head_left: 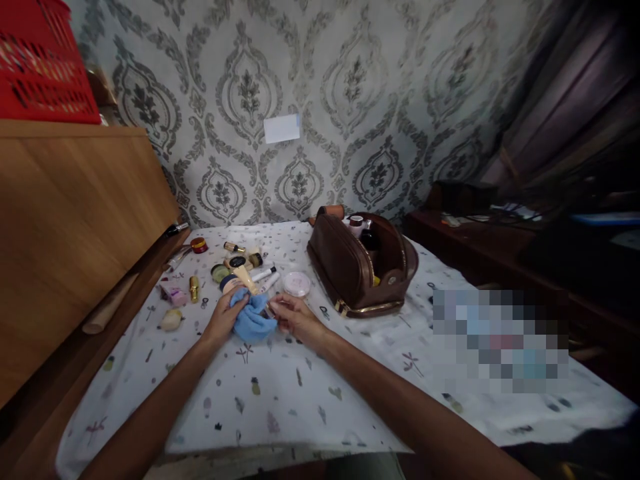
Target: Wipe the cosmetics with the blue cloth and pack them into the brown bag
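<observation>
My left hand [223, 316] is closed on a blue cloth [253, 319] bunched on the patterned tablecloth. My right hand [295, 316] pinches a small item at the cloth's right edge; the item is too small to name. Just beyond the cloth lie several small cosmetics: a beige tube [245, 277], a white tube [264, 273], a dark-lidded jar [220, 272] and a round clear-lidded compact [297, 284].
An open brown leather toiletry bag [356, 270] with bottles inside stands right of the hands. A red-lidded jar [199, 245], a gold lipstick [193, 289] and a pink item [173, 294] lie left. A wooden cabinet [65, 233] bounds the left; a dark desk [500, 253] the right.
</observation>
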